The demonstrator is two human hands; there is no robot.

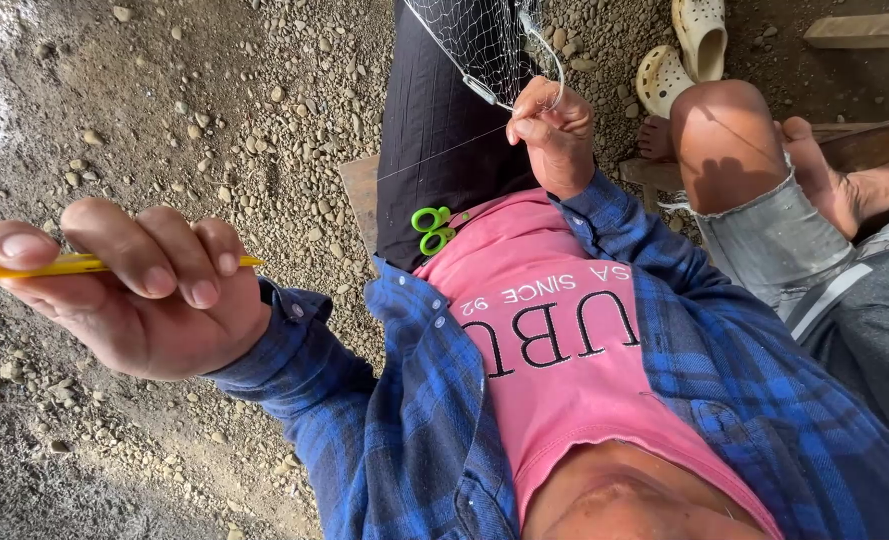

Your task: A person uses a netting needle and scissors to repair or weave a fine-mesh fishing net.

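Observation:
My left hand (135, 285) is raised at the left, fingers closed on a thin yellow netting needle (25, 267) that points left and right. My right hand (555, 135) pinches the lower edge of a fine white mesh net (475, 40) hanging in over my dark trouser leg (435, 120). A thin line (435, 155) runs from the net towards my left hand. Green-handled scissors (433, 230) lie on my lap, at the hem of my pink shirt, just below my right hand.
Gravel and dirt ground (215, 110) spreads to the left. Another person sits close on the right, bare knee (730, 140) and foot (825, 170) resting on wooden planks (865, 140). Cream clogs (685, 50) lie above. A board's edge (360, 190) shows under my leg.

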